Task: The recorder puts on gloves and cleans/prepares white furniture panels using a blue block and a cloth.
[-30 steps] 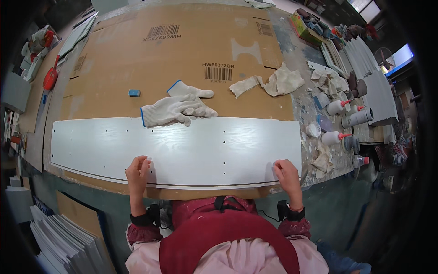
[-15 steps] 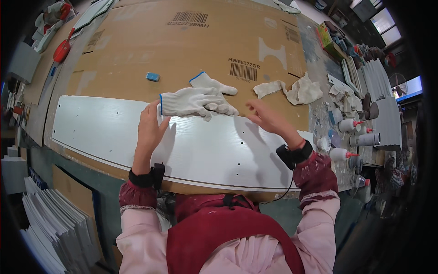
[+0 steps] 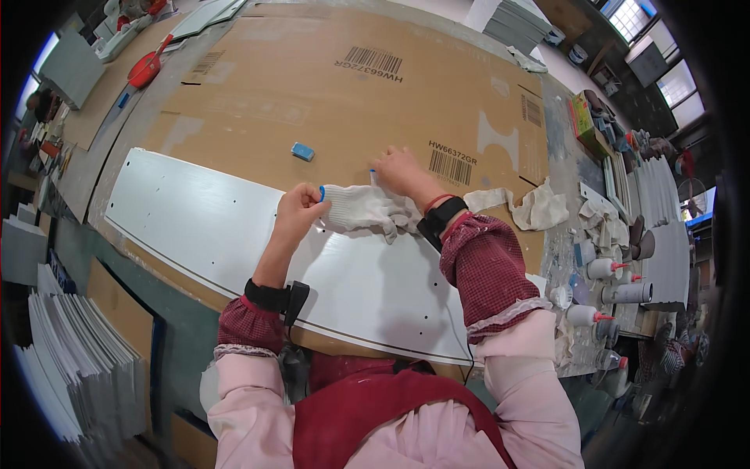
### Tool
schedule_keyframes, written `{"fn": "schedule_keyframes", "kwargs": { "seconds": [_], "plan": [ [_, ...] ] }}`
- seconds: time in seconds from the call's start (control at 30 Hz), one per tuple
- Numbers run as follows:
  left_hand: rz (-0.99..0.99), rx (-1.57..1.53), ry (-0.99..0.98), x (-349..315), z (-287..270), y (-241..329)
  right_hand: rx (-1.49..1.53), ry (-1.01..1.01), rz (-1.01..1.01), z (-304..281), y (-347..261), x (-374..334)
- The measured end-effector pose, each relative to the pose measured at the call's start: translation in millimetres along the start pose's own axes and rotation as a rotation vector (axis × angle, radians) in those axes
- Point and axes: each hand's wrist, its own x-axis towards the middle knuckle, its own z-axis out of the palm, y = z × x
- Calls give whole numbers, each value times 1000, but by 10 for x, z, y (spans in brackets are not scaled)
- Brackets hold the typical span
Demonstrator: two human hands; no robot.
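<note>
My left hand [image 3: 299,211] is closed at the blue-edged cuff of a white knit glove [image 3: 355,207], pinching it between thumb and fingers. My right hand [image 3: 401,172] reaches over a second white glove and pinches its blue-edged cuff; my wrist and hand partly cover that glove. Both gloves lie bunched together where the far edge of a white panel [image 3: 211,223] meets a cardboard sheet [image 3: 305,86]. The panel is long and glossy, with small dark holes. Beyond the gloves, a small blue block [image 3: 303,152] rests on the cardboard.
To the right lie crumpled off-white cloths [image 3: 541,207]. Several white bottles with red tips [image 3: 605,268] line the table's right side. A red dustpan-like scoop [image 3: 144,70] lies far left. White boards [image 3: 86,367] are stacked low at the left.
Both hands have closed on the glove cuffs. My right hand has moved left across the gloves, and the view has shifted.
</note>
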Motion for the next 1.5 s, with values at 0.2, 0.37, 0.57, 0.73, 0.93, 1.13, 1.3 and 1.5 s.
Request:
{"fn": "schedule_keyframes", "kwargs": {
  "seconds": [0.2, 0.37, 0.57, 0.73, 0.93, 1.13, 1.3, 1.5],
  "plan": [
    [41, -210, -73, -342, -226, 182, 321, 440, -15, -577, 448, -582],
    [-5, -383, -102, -687, -339, 196, 364, 803, -41, -1083, 540, -1642],
    [152, -367, -202, -1133, -156, 241, 566, 786, 274, -763, 192, -3034],
    [525, 127, -218, -1373, 17, 279, 1000, 446, 247, -522, -429, -3502],
    [622, 388, -203, -1844, 607, 525, 1179, 244, -70, -441, -1110, -3095],
    [907, 1075, -178, -2203, 681, 295, 984, 508, -46, -394, -1487, -2856],
    [818, 1248, -79, -2604, 640, 92, 954, 529, -103, -43, -1806, -2717],
    [644, 1109, -51, -3020, 736, -155, 968, 489, -160, 410, -1949, -2904]
  ]
}}
